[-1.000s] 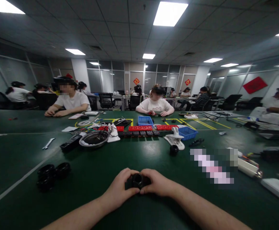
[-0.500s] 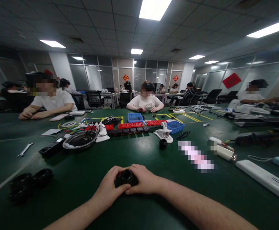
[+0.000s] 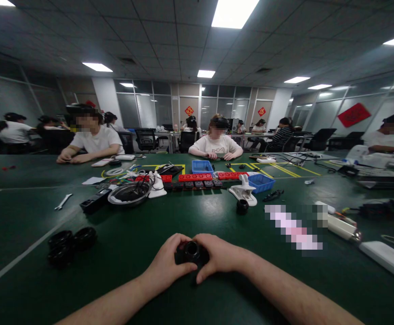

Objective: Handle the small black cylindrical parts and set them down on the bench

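Observation:
A small black round part with a hollow centre (image 3: 192,251) sits low over the green table (image 3: 122,243), gripped from both sides. My left hand (image 3: 168,264) wraps its left side with thumb and fingers. My right hand (image 3: 219,256) holds its right side, fingers curled over the top. Both forearms come in from the bottom edge. A similar small black cylinder (image 3: 242,206) stands alone farther back, right of centre.
Several black ring parts (image 3: 68,243) lie at the left. Beyond are a round metal dish (image 3: 129,195), a wrench (image 3: 63,201), a black bar (image 3: 95,201), red and black blocks (image 3: 199,180), blue bins (image 3: 260,183), a white clamp (image 3: 243,192) and white strips (image 3: 386,262). Other people sit across the table.
Both hands keep hold of the black part. My right fingers have shifted slightly lower on it, and the camera view has swung a little.

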